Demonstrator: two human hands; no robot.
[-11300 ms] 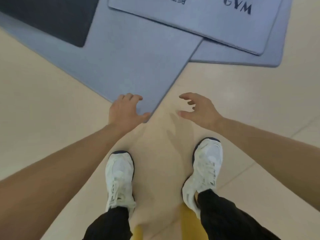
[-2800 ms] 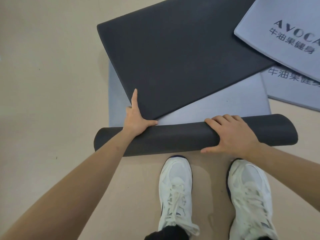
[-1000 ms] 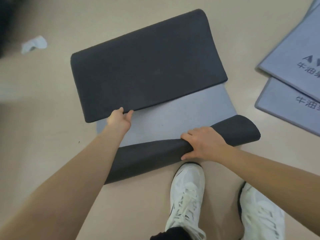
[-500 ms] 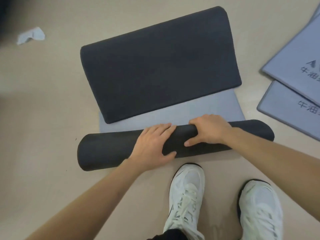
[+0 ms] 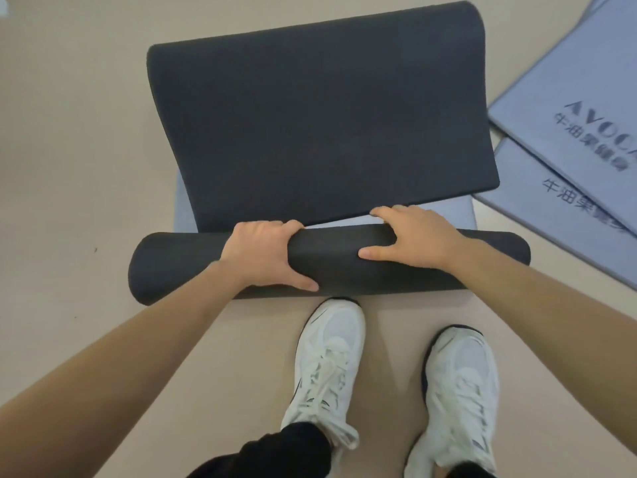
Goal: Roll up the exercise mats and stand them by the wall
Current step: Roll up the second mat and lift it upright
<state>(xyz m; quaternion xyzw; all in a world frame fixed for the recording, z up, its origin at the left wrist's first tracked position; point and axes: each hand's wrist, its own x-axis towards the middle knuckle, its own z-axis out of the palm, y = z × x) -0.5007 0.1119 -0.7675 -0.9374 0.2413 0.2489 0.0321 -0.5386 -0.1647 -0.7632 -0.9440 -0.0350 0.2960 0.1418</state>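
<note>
Just beyond the white shoes [image 5: 331,353] lies the half-rolled mat [image 5: 336,262], the left hand [image 5: 262,257] and right hand [image 5: 413,239] both curled over its top, gripping it; even downward pressure while pushing away from the shoes should wind it tight, ends level.

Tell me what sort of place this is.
Likely a gym or fitness studio: a dark foam mat half rolled on a smooth beige floor, and grey mats stacked at right, printed "AVOCA" with Chinese characters.

Black-backed grey mat [image 5: 320,125], white shoes [image 5: 327,360]
</note>
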